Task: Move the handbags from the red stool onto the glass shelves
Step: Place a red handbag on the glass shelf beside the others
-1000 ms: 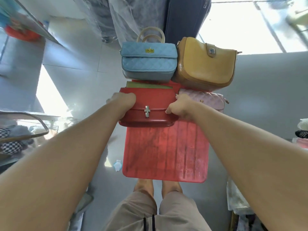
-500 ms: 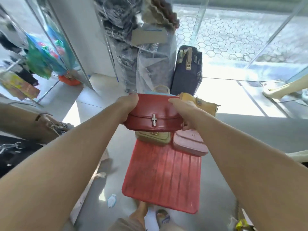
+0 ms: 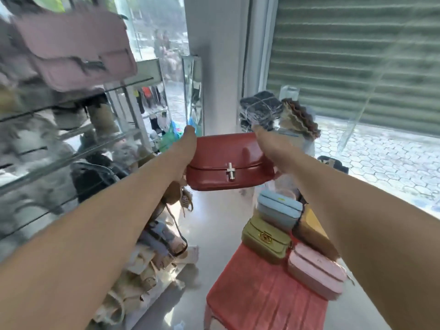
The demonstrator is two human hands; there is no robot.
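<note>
The left hand (image 3: pixel 188 144) has its grip around one end of the red handbag (image 3: pixel 228 163) and the right hand (image 3: pixel 261 139) has its grip around the other, holding it in the air beyond the red stool (image 3: pixel 257 303). An olive handbag (image 3: pixel 266 239), a blue handbag (image 3: pixel 278 209) and a pink handbag (image 3: pixel 316 271) sit on the stool's far end. The glass shelves (image 3: pixel 71 158) stand to its left.

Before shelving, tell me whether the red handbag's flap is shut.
Shut: the red handbag has its flap down flat, silver clasp across the seam.

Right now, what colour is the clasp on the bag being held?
Silver; the clasp sits on the red handbag. Head view.
</note>
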